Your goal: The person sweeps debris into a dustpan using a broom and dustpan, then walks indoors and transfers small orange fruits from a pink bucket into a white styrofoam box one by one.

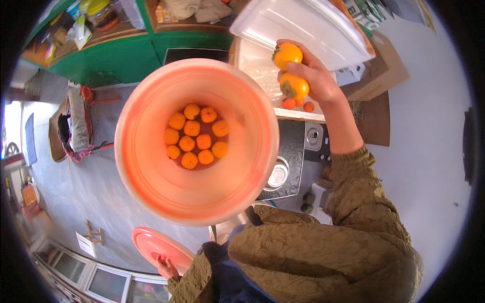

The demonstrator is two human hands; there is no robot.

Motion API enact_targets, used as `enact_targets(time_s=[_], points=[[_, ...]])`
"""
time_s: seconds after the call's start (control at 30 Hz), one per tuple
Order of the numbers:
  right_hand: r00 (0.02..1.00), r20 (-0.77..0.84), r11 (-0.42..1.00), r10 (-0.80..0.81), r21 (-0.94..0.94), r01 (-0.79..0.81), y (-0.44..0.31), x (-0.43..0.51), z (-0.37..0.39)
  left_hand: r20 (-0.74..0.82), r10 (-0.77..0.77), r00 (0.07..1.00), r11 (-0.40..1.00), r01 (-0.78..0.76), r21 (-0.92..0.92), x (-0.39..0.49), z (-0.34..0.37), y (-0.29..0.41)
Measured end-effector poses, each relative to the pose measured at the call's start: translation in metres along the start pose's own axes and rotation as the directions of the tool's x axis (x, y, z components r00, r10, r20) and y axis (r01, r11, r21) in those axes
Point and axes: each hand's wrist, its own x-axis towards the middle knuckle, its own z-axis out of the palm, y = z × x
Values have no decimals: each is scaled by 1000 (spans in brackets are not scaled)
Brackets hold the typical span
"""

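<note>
My right hand (316, 81) grips two yellow-orange persimmons, an upper one (288, 55) and a lower one (297, 88), both with leafy calyxes showing. It is above a white-lined box (254, 72), right of the bucket. Beneath the hand, small red-orange fruits (309, 106) lie by the box's near edge. A large pink plastic bucket (242, 181) stands mouth up before me, with several orange persimmons (186, 144) spread over its bottom. Low on the left, my left hand (166, 267) holds a pink plastic lid (161, 242), tilted and apart from the bucket.
A raised white panel (291, 26) leans over the back of the box. Behind are green shelves (110, 57) with jars and bags. A black cooktop (293, 151) is at right of the bucket, a cardboard box (382, 68) beyond. A small wooden stool (93, 233) stands on the floor.
</note>
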Motion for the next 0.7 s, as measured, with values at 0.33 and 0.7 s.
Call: enact_targets(time_s=[0.33,0.7], points=[[965,-240,598,106,-759,-255,233,67,-76,8,54,999,997,-54,-63,19,-18,-18],[969,-144,231,203,-954,-190,220,56,-56,-4,170,986,975,-167,146,2,-9,40]])
